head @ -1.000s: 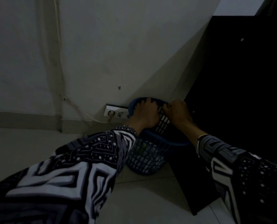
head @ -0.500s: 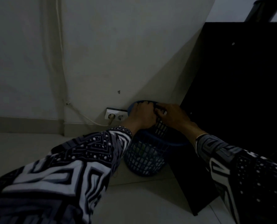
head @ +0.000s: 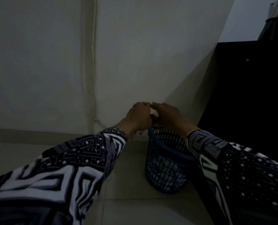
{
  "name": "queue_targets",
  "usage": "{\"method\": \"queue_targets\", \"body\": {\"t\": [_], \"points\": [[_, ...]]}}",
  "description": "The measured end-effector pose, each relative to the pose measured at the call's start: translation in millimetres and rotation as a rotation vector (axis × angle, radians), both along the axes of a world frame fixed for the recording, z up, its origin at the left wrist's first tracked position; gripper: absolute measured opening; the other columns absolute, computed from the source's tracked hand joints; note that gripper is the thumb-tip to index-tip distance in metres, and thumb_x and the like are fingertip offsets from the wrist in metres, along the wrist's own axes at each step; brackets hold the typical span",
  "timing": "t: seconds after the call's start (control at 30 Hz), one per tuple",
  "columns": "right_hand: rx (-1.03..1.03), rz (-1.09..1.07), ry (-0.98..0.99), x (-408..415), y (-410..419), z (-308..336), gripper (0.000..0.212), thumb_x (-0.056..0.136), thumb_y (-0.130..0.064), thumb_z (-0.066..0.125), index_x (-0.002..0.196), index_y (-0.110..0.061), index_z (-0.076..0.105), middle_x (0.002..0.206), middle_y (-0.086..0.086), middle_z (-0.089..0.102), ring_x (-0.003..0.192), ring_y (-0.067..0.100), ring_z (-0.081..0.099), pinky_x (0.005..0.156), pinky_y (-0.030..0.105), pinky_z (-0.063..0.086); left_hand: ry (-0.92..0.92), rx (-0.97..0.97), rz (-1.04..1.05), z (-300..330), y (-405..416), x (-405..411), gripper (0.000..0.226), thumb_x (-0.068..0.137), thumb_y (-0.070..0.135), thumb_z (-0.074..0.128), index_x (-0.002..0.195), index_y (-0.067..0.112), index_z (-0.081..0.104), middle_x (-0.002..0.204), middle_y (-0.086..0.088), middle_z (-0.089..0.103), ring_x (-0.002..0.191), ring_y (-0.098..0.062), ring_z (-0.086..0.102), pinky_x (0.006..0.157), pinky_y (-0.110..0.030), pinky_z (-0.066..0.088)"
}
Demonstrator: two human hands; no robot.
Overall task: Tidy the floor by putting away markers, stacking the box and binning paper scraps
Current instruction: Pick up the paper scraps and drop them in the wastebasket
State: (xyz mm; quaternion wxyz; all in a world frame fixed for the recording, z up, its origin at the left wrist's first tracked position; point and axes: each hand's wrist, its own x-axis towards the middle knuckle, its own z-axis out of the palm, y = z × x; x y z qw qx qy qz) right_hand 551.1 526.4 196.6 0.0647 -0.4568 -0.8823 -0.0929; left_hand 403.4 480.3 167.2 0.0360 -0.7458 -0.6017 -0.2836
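Note:
A blue mesh bin [head: 165, 174] stands on the floor in the corner between the wall and a dark cabinet. Something greenish and pale shows through its mesh low down. My left hand [head: 139, 116] and my right hand [head: 166, 115] are held together just above the bin's far rim, fingertips meeting. A small pale patch [head: 153, 112] shows between them; I cannot say whether it is a paper scrap. The hands are blurred, so their grip is unclear. No markers or box are in view.
A tall black cabinet [head: 251, 111] stands right of the bin, touching it. A white cable [head: 94, 62] runs down the wall to the skirting. Pale tiled floor [head: 131, 200] lies in front of the bin. The room is dim.
Both hands have lifted from inside the bin's mouth to above its far rim. The view has shifted, so the bin sits lower and further right.

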Motion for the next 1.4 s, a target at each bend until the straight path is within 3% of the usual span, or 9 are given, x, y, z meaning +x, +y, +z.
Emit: {"method": "queue_targets", "body": {"t": [0.13, 0.33, 0.57, 0.67, 0.8, 1.0, 1.1, 1.23, 1.4], "points": [[0.071, 0.128, -0.032, -55, -11, 10, 0.059, 0.101, -0.042, 0.047, 0.153, -0.018, 0.032, 0.151, 0.005, 0.045, 0.132, 0.027, 0.046, 0.099, 0.042, 0.047, 0.061, -0.012, 0.139, 13, -21, -44, 0.036, 0.093, 0.021, 0.056, 0.123, 0.003, 0.051, 0.125, -0.017, 0.053, 0.116, -0.031, 0.049, 0.080, -0.036, 0.040], [0.109, 0.296, -0.036, -121, -29, 8, 0.060, 0.101, -0.042, 0.048, 0.153, -0.017, 0.031, 0.153, 0.004, 0.043, 0.132, 0.026, 0.045, 0.098, 0.042, 0.047, 0.131, -0.057, 0.273, 22, -63, -102, 0.039, 0.096, 0.028, 0.054, 0.125, 0.003, 0.049, 0.127, -0.017, 0.052, 0.117, -0.030, 0.047, 0.082, -0.035, 0.040], [0.024, 0.489, 0.137, -195, -61, -11, 0.072, 0.101, -0.045, 0.047, 0.159, -0.030, 0.009, 0.122, 0.014, 0.062, 0.106, 0.028, 0.056, 0.077, 0.036, 0.047, 0.340, -0.133, 0.323, 25, -137, -185, 0.048, 0.099, 0.032, 0.046, 0.138, 0.004, 0.041, 0.132, -0.016, 0.051, 0.117, -0.029, 0.050, 0.093, -0.043, 0.048], [0.033, 0.612, 0.107, -221, -88, -19, 0.078, 0.100, -0.046, 0.048, 0.159, -0.032, -0.001, 0.112, 0.012, 0.063, 0.092, 0.021, 0.053, 0.072, 0.038, 0.052, 0.398, -0.126, 0.305, 20, -174, -218, 0.053, 0.100, 0.038, 0.045, 0.141, 0.005, 0.038, 0.132, -0.013, 0.051, 0.116, -0.027, 0.050, 0.092, -0.045, 0.048], [0.096, 0.737, 0.106, -254, -108, -14, 0.080, 0.098, -0.050, 0.051, 0.159, -0.034, 0.001, 0.133, 0.008, 0.060, 0.115, 0.027, 0.053, 0.077, 0.040, 0.054, 0.463, -0.078, 0.248, 16, -210, -265, 0.063, 0.098, 0.047, 0.046, 0.148, 0.011, 0.033, 0.139, -0.006, 0.049, 0.118, -0.022, 0.050, 0.092, -0.041, 0.049], [0.135, 0.779, 0.013, -302, -139, -3, 0.106, 0.086, -0.064, 0.063, 0.158, -0.033, -0.009, 0.151, 0.004, 0.047, 0.116, 0.027, 0.054, 0.082, 0.039, 0.052, 0.520, 0.013, 0.184, 21, -249, -311, 0.071, 0.092, 0.057, 0.050, 0.146, 0.013, 0.037, 0.143, -0.002, 0.049, 0.118, -0.019, 0.052, 0.090, -0.037, 0.052], [0.166, 0.837, 0.030, -336, -159, 7, 0.101, 0.088, -0.055, 0.066, 0.159, -0.033, -0.002, 0.149, 0.001, 0.048, 0.116, 0.024, 0.053, 0.083, 0.040, 0.054, 0.613, -0.009, 0.153, 20, -267, -323, 0.060, 0.090, 0.051, 0.055, 0.135, 0.012, 0.047, 0.131, -0.005, 0.055, 0.109, -0.021, 0.055, 0.084, -0.036, 0.052], [0.182, 0.929, 0.127, -385, -195, 15, 0.082, 0.089, -0.022, 0.069, 0.157, -0.032, 0.025, 0.135, 0.000, 0.059, 0.112, 0.021, 0.055, 0.078, 0.042, 0.056, 0.641, -0.002, 0.176, 28, -291, -342, 0.044, 0.090, 0.046, 0.058, 0.109, 0.006, 0.060, 0.109, -0.013, 0.063, 0.092, -0.027, 0.057, 0.079, -0.041, 0.051], [0.202, 0.935, 0.225, -424, -224, 26, 0.070, 0.084, -0.013, 0.068, 0.147, -0.030, 0.044, 0.120, 0.001, 0.065, 0.108, 0.019, 0.057, 0.076, 0.037, 0.055, 0.597, 0.150, 0.241, 34, -320, -375, 0.035, 0.088, 0.038, 0.061, 0.098, 0.004, 0.061, 0.100, -0.015, 0.064, 0.086, -0.029, 0.058, 0.071, -0.040, 0.050]]}}
